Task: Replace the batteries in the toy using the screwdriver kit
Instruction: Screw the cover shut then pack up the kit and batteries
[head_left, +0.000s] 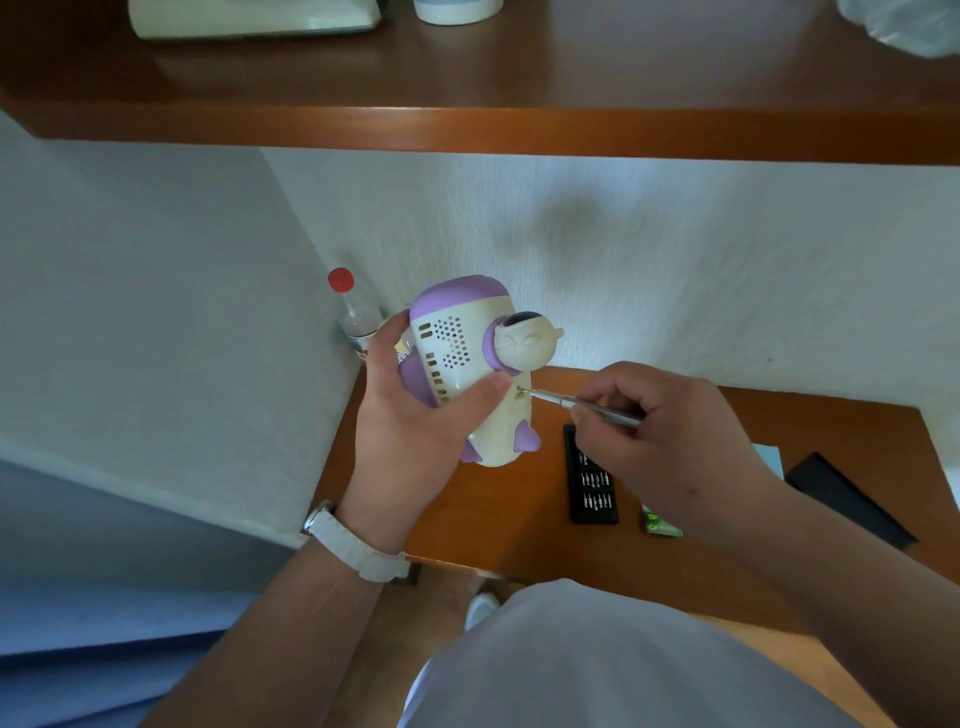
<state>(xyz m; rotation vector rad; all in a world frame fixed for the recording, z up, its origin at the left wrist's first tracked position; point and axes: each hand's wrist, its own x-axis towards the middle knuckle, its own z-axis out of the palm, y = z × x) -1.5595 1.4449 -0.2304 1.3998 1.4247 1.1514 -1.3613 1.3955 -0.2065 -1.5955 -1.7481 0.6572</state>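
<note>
Screwdriver tip at a toy's screw.
Left hand (415, 410) grips the purple-and-cream toy (467, 364) above the table (498, 525); right hand (649, 431) pinches the screwdriver (576, 402). The tip may slip if angled.

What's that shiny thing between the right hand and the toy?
The silver screwdriver: the right hand holds it, and its tip touches the cream side of the toy. The head view shows it.
</note>
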